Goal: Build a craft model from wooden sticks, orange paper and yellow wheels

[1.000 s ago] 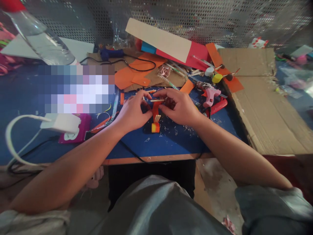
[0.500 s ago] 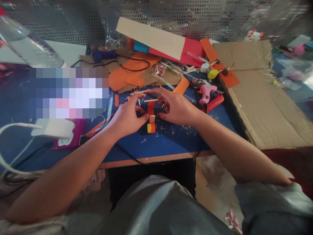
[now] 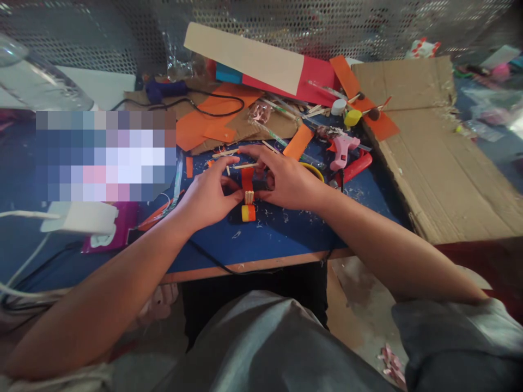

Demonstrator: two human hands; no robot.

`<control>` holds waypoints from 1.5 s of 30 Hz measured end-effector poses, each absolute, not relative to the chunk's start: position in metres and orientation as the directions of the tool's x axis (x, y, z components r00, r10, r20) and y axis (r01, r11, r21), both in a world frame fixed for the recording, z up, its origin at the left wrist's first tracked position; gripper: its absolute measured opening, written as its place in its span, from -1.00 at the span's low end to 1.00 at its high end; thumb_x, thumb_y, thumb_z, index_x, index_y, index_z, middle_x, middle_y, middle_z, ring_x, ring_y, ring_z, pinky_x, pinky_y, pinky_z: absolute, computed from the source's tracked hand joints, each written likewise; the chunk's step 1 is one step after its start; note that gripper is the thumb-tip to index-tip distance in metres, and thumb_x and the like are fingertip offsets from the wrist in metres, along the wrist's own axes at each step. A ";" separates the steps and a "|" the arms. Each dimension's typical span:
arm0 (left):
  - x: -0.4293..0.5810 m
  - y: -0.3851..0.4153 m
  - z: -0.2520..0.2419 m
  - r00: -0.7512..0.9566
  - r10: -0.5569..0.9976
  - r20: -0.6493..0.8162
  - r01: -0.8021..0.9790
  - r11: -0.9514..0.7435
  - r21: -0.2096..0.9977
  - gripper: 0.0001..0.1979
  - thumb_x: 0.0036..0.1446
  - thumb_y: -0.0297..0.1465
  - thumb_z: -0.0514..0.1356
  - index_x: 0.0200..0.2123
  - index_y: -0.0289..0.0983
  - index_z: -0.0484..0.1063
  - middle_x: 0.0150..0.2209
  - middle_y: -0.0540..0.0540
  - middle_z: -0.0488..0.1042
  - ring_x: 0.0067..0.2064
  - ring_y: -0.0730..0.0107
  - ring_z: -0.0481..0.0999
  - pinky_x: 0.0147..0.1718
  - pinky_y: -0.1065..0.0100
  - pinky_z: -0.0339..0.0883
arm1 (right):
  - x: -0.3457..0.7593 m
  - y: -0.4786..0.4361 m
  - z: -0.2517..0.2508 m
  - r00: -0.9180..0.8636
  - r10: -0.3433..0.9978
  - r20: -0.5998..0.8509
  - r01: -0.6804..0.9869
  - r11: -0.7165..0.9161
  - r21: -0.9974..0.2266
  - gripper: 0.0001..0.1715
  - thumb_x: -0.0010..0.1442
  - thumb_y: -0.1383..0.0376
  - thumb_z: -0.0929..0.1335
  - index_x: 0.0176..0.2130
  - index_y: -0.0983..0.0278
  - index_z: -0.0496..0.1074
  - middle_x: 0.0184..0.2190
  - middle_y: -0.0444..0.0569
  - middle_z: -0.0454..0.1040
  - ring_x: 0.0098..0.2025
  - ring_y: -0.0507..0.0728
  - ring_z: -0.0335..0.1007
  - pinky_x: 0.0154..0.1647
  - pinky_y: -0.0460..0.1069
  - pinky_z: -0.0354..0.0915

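Observation:
Between my two hands, over the blue table, is a small craft model of pale wooden sticks and orange paper. A bundle of several short sticks stands at its near end, with a yellow-and-orange round piece just below. My left hand curves round the model's left side, thumb tip close to the stick bundle. My right hand grips from the right, its index finger reaching over the far sticks and its thumb low by the bundle. My fingers partly hide the model's sides.
Beyond the hands lie orange paper, a purple glue gun with a black cord, and a long cream-and-red card. On the right are a pink glue gun and cardboard. A white charger sits at left.
The view has shifted slightly, so things appear further left. Both hands keep nearly the same pose around the model. A yellow ring now shows beside my right hand.

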State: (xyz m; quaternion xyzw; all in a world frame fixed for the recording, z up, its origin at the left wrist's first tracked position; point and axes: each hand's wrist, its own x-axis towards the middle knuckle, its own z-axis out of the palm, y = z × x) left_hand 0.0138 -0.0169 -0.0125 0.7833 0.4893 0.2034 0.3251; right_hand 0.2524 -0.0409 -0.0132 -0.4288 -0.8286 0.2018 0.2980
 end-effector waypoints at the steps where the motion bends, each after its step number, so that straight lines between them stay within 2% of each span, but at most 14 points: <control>1: 0.014 -0.017 -0.013 0.443 0.897 0.007 0.626 -0.315 0.714 -0.24 0.17 -0.35 0.45 0.42 -0.16 0.37 -0.25 -0.03 0.71 -0.11 0.07 0.78 0.04 0.03 0.59 | 0.252 -0.041 -0.013 -0.456 0.833 0.312 0.594 0.546 -0.590 -0.01 0.24 0.32 0.53 0.52 0.23 0.20 -0.09 -0.03 0.57 -0.11 0.21 0.61 -0.06 0.06 0.48; 6: 0.012 -0.015 -0.017 0.452 0.892 0.026 0.593 -0.322 0.738 -0.25 0.16 -0.34 0.45 0.40 -0.13 0.38 -0.24 -0.04 0.71 -0.13 0.07 0.78 0.00 0.05 0.60 | 0.253 -0.042 -0.012 -0.455 0.836 0.308 0.588 0.541 -0.601 0.01 0.20 0.42 0.47 0.52 0.21 0.20 -0.07 -0.03 0.58 -0.18 0.17 0.60 -0.12 0.04 0.47; 10: 0.011 -0.015 -0.019 0.462 0.886 0.036 0.576 -0.331 0.747 -0.28 0.17 -0.34 0.45 0.38 -0.09 0.38 -0.24 -0.02 0.70 -0.13 0.09 0.78 0.00 0.05 0.61 | 0.254 -0.041 -0.013 -0.455 0.829 0.324 0.565 0.550 -0.614 0.03 0.17 0.42 0.48 0.53 0.19 0.21 -0.10 -0.05 0.59 -0.22 0.15 0.59 -0.15 0.03 0.45; 17: 0.012 -0.016 -0.018 0.475 0.880 0.030 0.576 -0.337 0.745 -0.30 0.19 -0.36 0.42 0.38 -0.10 0.38 -0.22 -0.04 0.70 -0.12 0.08 0.77 0.01 0.03 0.61 | 0.251 -0.043 -0.010 -0.445 0.845 0.296 0.562 0.521 -0.643 0.00 0.20 0.36 0.47 0.54 0.29 0.23 -0.10 -0.01 0.60 -0.32 0.08 0.52 -0.24 0.00 0.38; 25: 0.014 -0.018 -0.015 0.464 0.886 0.013 0.590 -0.320 0.741 -0.31 0.18 -0.35 0.43 0.37 -0.10 0.39 -0.27 -0.02 0.69 -0.13 0.07 0.77 -0.01 0.05 0.59 | 0.252 -0.043 -0.012 -0.444 0.841 0.308 0.556 0.528 -0.642 0.01 0.17 0.38 0.46 0.53 0.22 0.23 -0.10 -0.05 0.61 -0.31 0.09 0.56 -0.22 -0.01 0.39; 32: 0.012 -0.017 -0.016 0.466 0.884 0.024 0.586 -0.329 0.741 -0.30 0.16 -0.36 0.44 0.36 -0.08 0.40 -0.24 -0.02 0.70 -0.14 0.10 0.76 0.01 0.04 0.58 | 0.250 -0.043 -0.012 -0.439 0.843 0.311 0.540 0.525 -0.659 0.01 0.15 0.40 0.49 0.51 0.25 0.26 -0.06 0.01 0.64 -0.18 0.16 0.62 -0.14 0.01 0.44; 39: 0.012 -0.017 -0.017 0.473 0.881 0.028 0.579 -0.334 0.744 -0.30 0.17 -0.31 0.44 0.36 -0.09 0.40 -0.24 -0.03 0.69 -0.16 0.11 0.75 -0.02 0.05 0.58 | 0.252 -0.043 -0.011 -0.438 0.845 0.306 0.570 0.524 -0.633 0.02 0.16 0.43 0.45 0.52 0.21 0.24 -0.07 -0.03 0.62 -0.30 0.10 0.56 -0.19 0.01 0.44; 45: 0.014 -0.019 -0.014 0.471 0.882 -0.001 0.596 -0.317 0.738 -0.31 0.18 -0.34 0.41 0.38 -0.11 0.39 -0.27 -0.01 0.68 -0.16 0.12 0.75 -0.02 0.06 0.55 | 0.251 -0.045 -0.009 -0.398 0.846 0.355 0.572 0.531 -0.625 -0.19 0.28 0.39 0.41 0.47 0.26 0.33 -0.12 -0.02 0.61 -0.35 0.08 0.48 -0.20 0.04 0.41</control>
